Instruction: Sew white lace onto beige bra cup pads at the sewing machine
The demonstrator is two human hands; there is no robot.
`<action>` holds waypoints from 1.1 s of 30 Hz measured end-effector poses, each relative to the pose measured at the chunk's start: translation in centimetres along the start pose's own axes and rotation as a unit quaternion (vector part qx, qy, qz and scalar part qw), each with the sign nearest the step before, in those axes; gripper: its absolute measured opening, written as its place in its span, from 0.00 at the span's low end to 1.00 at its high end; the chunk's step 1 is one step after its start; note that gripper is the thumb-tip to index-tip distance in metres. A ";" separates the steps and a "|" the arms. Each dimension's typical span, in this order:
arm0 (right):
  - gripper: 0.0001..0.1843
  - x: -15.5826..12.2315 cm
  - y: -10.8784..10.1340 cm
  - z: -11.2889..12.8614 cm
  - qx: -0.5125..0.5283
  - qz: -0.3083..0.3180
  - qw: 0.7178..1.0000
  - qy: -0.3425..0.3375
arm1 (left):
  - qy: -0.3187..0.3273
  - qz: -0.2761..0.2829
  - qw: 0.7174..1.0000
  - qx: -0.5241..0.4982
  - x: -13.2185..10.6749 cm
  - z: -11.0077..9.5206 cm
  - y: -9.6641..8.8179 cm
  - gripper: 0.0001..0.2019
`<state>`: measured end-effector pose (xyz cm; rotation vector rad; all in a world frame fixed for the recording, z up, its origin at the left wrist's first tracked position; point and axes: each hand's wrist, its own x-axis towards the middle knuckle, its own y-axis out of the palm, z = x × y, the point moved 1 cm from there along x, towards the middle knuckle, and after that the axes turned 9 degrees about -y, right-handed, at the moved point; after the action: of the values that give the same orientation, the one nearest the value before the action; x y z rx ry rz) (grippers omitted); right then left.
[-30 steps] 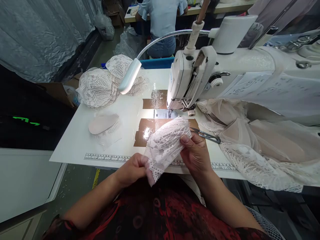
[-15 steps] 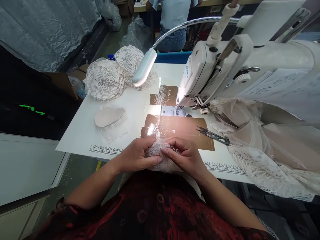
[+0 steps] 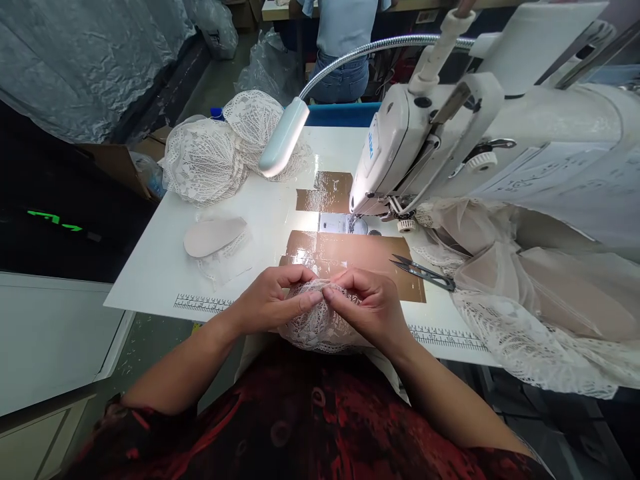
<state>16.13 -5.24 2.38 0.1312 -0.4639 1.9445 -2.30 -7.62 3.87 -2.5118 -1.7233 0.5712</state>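
Note:
Between my hands, at the front edge of the white table [image 3: 145, 267], is a piece of cream lace fabric [image 3: 320, 330]. My left hand [image 3: 277, 299] pinches its upper edge from the left, thumb on top. From the right, my right hand [image 3: 367, 307] pinches the same edge, and the two thumb tips almost meet. The lace hangs rounded below the fingers, over my lap. Just beyond my hands lies brown tape [image 3: 350, 250] stuck to the table, with the sewing machine [image 3: 385, 160] behind it. Thread snips [image 3: 423, 272] rest to the right of my right hand.
A pale oval pad [image 3: 215, 237] with lace lies to the left. Behind it are stacked lace cups [image 3: 205, 160]. A lamp [image 3: 285, 137] on a bendy neck hangs over the table. More lace fabric [image 3: 540, 333] is heaped at right. Another person [image 3: 345, 40] sits beyond the table.
Both hands have brought the lace edge up slightly and their thumb tips closer together. More of the lace now shows below the fingers. The whole view has shifted a little.

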 end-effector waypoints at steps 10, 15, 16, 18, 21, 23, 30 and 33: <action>0.08 0.4 -0.8 -0.7 0.085 0.036 0.993 0.079 | 0.034 -0.006 0.998 0.052 0.7 -0.1 0.3 0.11; 0.10 0.2 -1.6 0.2 0.112 0.047 0.989 0.081 | 0.031 0.108 0.993 -0.033 1.1 -0.5 0.0 0.11; 0.09 0.1 -1.7 0.4 0.123 0.047 0.988 0.082 | 0.028 0.121 0.991 -0.057 1.2 -0.5 0.0 0.11; 0.09 0.0 -1.9 0.7 0.133 0.049 0.987 0.080 | 0.026 0.133 0.986 -0.094 1.3 -0.7 -0.1 0.09; 0.08 0.0 -2.0 0.8 0.145 0.048 0.985 0.085 | 0.017 0.124 0.985 -0.116 1.6 -0.7 0.3 0.09; 0.09 0.2 -2.0 0.5 0.168 0.043 0.980 0.098 | -0.001 0.107 0.984 -0.140 1.8 -0.4 1.0 0.10; 0.12 0.6 -2.7 -1.8 0.221 0.025 0.962 0.159 | -0.124 -0.032 0.933 -0.337 2.5 0.5 0.8 0.15; 0.13 0.5 -4.6 -2.4 0.188 -0.016 0.968 0.167 | -0.069 -0.230 0.929 -0.281 2.1 -0.8 -3.2 0.13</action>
<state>20.38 -2.33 1.48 0.0503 0.1327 1.9546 -4.24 -4.36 4.79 -2.2431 -2.7428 0.2390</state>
